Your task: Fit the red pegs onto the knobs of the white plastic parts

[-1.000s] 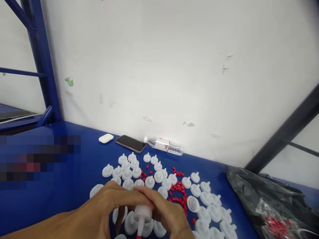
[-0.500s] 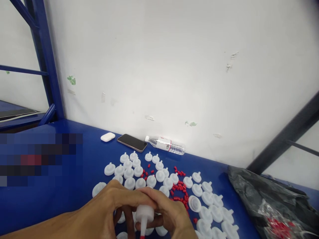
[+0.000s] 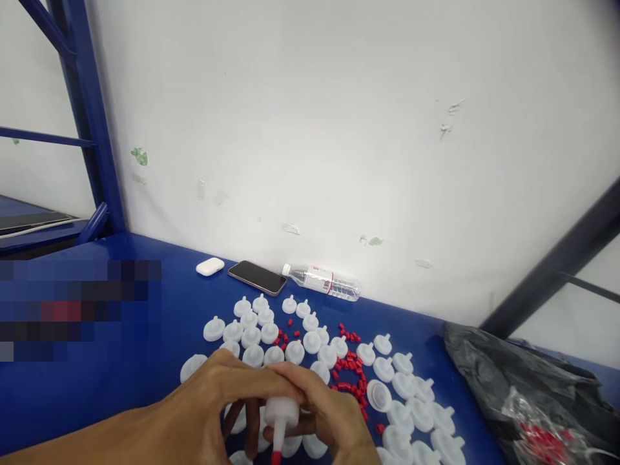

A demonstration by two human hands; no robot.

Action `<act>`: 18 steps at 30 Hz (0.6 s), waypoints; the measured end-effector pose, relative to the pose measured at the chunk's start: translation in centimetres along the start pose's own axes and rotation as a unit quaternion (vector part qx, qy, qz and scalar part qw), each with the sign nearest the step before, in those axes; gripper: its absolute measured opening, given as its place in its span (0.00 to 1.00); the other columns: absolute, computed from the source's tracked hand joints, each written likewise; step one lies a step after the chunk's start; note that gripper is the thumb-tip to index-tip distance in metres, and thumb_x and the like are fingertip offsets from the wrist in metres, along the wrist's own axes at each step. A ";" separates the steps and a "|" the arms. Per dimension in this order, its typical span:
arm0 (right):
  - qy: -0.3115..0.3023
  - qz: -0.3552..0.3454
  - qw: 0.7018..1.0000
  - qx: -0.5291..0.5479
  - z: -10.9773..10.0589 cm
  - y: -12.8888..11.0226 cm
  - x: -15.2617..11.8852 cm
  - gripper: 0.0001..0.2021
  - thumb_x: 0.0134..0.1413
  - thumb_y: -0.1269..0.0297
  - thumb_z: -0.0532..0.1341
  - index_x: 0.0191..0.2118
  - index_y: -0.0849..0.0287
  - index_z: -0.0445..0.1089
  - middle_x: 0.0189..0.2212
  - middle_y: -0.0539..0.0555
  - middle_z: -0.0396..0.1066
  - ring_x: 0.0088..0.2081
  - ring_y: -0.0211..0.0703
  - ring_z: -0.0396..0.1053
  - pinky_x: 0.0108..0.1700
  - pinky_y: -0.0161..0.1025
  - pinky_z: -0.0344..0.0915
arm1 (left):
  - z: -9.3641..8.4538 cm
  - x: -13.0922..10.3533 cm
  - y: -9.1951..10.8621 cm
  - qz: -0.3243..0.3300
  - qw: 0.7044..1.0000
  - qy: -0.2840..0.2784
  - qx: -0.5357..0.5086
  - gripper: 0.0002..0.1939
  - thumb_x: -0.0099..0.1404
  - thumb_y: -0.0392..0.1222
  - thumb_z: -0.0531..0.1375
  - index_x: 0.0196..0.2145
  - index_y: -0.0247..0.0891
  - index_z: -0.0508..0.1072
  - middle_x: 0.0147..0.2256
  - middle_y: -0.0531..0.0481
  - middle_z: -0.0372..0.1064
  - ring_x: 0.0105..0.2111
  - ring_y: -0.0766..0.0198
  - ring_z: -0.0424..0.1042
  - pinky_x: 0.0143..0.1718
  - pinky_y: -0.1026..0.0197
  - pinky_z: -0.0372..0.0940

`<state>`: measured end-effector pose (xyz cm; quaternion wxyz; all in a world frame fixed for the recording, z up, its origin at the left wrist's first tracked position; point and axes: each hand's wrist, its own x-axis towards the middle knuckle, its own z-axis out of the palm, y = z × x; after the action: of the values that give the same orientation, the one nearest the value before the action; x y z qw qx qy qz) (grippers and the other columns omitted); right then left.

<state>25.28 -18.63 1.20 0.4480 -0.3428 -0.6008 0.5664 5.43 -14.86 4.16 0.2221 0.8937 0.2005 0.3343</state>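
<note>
At the bottom centre, my left hand point(image 3: 225, 387) and my right hand point(image 3: 336, 407) meet around a white plastic nozzle cap point(image 3: 281, 413). Fingers of both hands close on its wide base. Its narrow spout points down towards me and ends in a small red tip cap point(image 3: 276, 458). Under and beyond my hands, many more white nozzle caps point(image 3: 253, 355) lie spout up on the blue table. Loose red tip caps point(image 3: 349, 365) are scattered among them. One white cap point(image 3: 378, 395) to the right is turned over, its inside showing.
Along the wall lie a white earphone case point(image 3: 210, 266), a phone point(image 3: 257, 278) and a clear water bottle point(image 3: 322, 282) on its side. To the right, a dark plastic bag point(image 3: 513, 361) sits with a clear bag of red pieces point(image 3: 542, 439). Blue metal posts point(image 3: 90, 97) frame the table.
Slightly more of the red tip cap shows below the spout. My hands keep nearly the same position and grip.
</note>
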 end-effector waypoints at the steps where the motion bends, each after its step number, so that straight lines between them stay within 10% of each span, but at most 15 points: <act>1: 0.022 -0.016 1.000 -0.016 0.4 -0.5 -0.3 0.41 0.28 0.44 0.80 0.57 0.35 0.76 0.41 0.44 0.80 0.40 0.49 0.80 0.43 0.38 0.77 | -0.1 0.1 0.0 0.017 1.000 0.014 0.012 0.19 0.53 0.53 0.73 0.41 0.55 0.75 0.29 0.64 0.81 0.19 0.67 0.75 0.20 0.65 0.69; 5: 0.176 -0.086 0.964 -0.181 1.8 -1.8 -1.4 0.29 0.54 0.49 0.71 0.62 0.28 0.68 0.51 0.43 0.79 0.46 0.48 0.79 0.52 0.41 0.74 | -1.2 0.6 -0.4 0.057 0.992 0.107 0.027 0.31 0.54 0.45 0.72 0.55 0.58 0.70 0.31 0.64 0.79 0.21 0.67 0.73 0.23 0.65 0.69; 9: 0.259 -0.101 0.894 -0.351 1.1 -2.5 -1.6 0.15 0.67 0.51 0.60 0.58 0.36 0.71 0.49 0.47 0.79 0.51 0.48 0.77 0.54 0.42 0.73 | -4.2 1.7 -3.1 -0.096 0.973 0.199 0.074 0.15 0.69 0.50 0.61 0.51 0.48 0.75 0.27 0.59 0.74 0.20 0.69 0.65 0.25 0.65 0.64; 15: 0.242 -0.256 0.727 -0.589 -3.6 -3.7 -0.6 0.11 0.69 0.65 0.57 0.54 0.49 0.68 0.45 0.52 0.80 0.46 0.49 0.78 0.69 0.64 0.50 | -8.5 2.9 -9.9 -0.303 0.928 0.177 0.124 0.27 0.66 0.66 0.57 0.43 0.41 0.81 0.38 0.50 0.80 0.32 0.56 0.74 0.36 0.59 0.66; 18: 0.254 -0.198 0.714 -0.622 -5.8 -4.7 -0.4 0.08 0.69 0.63 0.57 0.49 0.49 0.71 0.40 0.50 0.80 0.44 0.49 0.78 0.67 0.68 0.48 | -8.6 2.4 -12.5 -0.329 0.926 0.136 0.123 0.25 0.63 0.65 0.58 0.36 0.41 0.83 0.33 0.50 0.80 0.34 0.51 0.77 0.35 0.59 0.65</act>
<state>31.26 -17.37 5.53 0.3715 -0.5483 -0.7350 -0.1452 -1.41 -1.09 4.59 0.1782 0.7442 0.5509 0.3331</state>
